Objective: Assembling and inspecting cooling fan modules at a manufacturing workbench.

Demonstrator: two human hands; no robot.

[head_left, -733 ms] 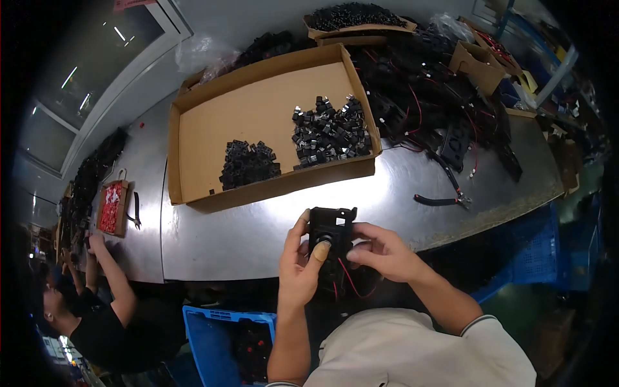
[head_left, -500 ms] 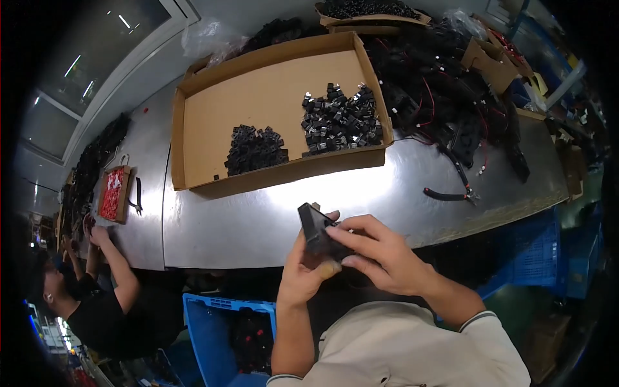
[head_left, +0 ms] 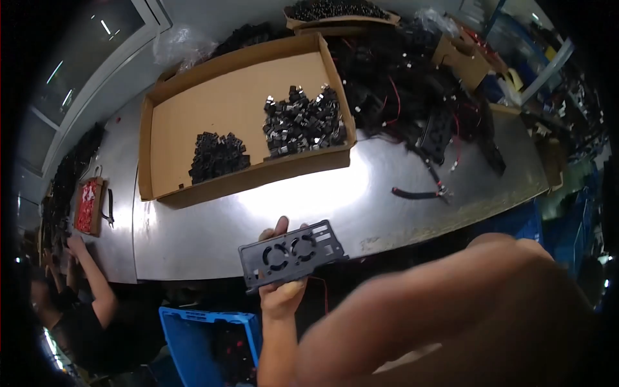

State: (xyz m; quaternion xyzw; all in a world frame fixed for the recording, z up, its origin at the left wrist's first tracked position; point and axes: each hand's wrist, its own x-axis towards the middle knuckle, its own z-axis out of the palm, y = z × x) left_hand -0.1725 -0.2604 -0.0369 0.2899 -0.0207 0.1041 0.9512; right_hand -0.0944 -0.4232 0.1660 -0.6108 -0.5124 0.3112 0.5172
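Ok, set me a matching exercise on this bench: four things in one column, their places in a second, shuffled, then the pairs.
Things:
1. grey fan plate
2. small black parts
3. blue crate
4. red-handled pliers

Places:
A. under the table edge
B. on the bare metal table, right
C. in the left hand
D. inside the cardboard tray

Pairs: 1-C, 2-D, 3-A, 4-B

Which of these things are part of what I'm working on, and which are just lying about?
In hand: left hand holds a dark bracket with two round fan openings.

Lying about: cardboard tray with two piles of black parts; tangled black cables; blue bin; red packet.
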